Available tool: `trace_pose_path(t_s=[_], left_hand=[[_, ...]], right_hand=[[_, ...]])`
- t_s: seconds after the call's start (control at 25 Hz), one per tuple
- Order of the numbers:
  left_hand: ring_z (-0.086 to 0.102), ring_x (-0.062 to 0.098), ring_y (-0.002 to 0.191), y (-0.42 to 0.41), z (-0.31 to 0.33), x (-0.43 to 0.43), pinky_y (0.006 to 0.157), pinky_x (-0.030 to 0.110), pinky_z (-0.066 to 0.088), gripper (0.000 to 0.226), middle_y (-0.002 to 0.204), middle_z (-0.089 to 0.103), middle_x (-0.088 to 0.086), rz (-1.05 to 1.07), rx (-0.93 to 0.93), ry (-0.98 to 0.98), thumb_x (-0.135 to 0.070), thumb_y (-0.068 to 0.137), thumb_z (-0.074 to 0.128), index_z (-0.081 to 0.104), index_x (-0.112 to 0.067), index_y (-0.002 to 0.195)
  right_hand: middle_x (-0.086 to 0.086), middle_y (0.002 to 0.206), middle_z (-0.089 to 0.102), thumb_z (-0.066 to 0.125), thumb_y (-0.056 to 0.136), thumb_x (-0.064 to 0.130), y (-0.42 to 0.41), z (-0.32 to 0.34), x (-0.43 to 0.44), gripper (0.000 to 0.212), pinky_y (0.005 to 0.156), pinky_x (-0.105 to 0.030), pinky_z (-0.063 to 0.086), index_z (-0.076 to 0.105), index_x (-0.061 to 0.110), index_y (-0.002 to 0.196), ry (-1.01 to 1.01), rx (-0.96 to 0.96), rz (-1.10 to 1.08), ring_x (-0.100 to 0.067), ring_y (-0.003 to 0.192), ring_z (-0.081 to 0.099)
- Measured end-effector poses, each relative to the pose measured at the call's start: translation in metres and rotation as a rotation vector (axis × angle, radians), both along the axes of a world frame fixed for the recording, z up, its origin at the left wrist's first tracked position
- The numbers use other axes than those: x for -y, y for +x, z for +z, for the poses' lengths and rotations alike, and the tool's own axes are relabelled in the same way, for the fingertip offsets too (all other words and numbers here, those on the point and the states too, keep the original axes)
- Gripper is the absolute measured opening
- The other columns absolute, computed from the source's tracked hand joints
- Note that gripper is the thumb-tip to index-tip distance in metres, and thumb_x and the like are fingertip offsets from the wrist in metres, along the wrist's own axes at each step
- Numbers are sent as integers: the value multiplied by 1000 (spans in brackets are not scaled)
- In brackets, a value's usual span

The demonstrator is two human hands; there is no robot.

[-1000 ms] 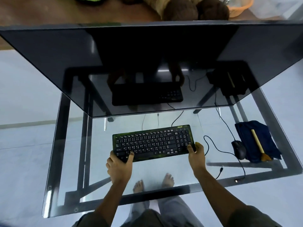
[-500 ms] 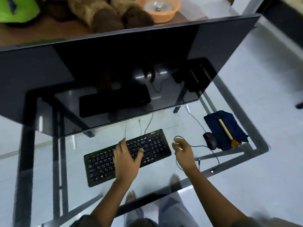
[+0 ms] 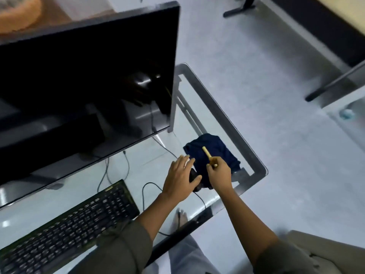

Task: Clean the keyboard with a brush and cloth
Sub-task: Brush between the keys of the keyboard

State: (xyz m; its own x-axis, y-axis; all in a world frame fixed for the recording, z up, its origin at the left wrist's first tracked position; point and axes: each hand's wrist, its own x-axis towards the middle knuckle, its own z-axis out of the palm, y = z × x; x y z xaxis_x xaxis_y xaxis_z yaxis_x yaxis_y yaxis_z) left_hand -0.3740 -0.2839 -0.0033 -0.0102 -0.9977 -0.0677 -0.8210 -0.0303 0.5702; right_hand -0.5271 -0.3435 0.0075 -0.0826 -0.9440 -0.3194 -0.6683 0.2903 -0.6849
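Note:
The black keyboard (image 3: 75, 224) with a green edge lies on the glass desk at the lower left, apart from both hands. A dark blue cloth (image 3: 215, 153) lies near the desk's right corner. My right hand (image 3: 219, 173) is closed around the yellow wooden handle of the brush (image 3: 207, 153) over the cloth; the bristles are hidden under the hand. My left hand (image 3: 181, 178) rests with spread fingers on the black mouse (image 3: 192, 176), right beside the cloth's left edge.
A large dark monitor (image 3: 85, 80) stands over the back of the glass desk (image 3: 227, 119). The mouse cable (image 3: 150, 186) loops between keyboard and mouse. My bare foot shows through the glass. Grey floor and another table's legs lie to the right.
Both hands left the keyboard and moved right. My right hand closed on the brush handle over the cloth, and my left hand landed on the mouse. The view swung right.

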Motion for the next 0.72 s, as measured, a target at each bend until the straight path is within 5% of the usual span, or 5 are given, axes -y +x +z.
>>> trace_pose_path(t_s=[0.16,0.36,0.44,0.6,0.72], left_hand=[[17,26,152,-22,-31,33,122,47,16,70,163,26,8,-105,137,131,-57,96,46,34,-18,153],[20,27,151,-15,-43,37,122,47,17,70,162,27,8,-138,185,157,-58,95,46,37,-18,151],[21,27,151,-7,-38,30,122,48,19,68,161,30,8,-117,154,135,-57,95,48,40,-18,150],[26,27,149,33,-23,-3,121,51,24,65,158,37,7,-20,36,62,-54,92,54,48,-17,145],[24,25,150,85,-7,-50,121,48,20,66,158,35,5,77,23,10,-56,91,53,46,-18,146]], right_hand=[[-5,104,64,64,89,8,-24,-26,30,23,74,-28,48,62,12,112,60,-119,88,-19,89,62],[-2,94,67,66,88,11,-32,-35,40,24,65,-24,50,64,13,111,111,-171,156,-15,77,63],[1,89,67,68,87,12,-28,-23,36,26,56,-18,50,65,12,113,91,-62,72,-10,71,63],[-14,88,70,72,86,15,-5,6,5,22,65,-40,63,67,14,107,89,320,-134,-22,72,70],[-23,82,68,76,85,14,38,33,-37,16,64,-42,58,65,6,94,134,515,-85,-33,68,68]])
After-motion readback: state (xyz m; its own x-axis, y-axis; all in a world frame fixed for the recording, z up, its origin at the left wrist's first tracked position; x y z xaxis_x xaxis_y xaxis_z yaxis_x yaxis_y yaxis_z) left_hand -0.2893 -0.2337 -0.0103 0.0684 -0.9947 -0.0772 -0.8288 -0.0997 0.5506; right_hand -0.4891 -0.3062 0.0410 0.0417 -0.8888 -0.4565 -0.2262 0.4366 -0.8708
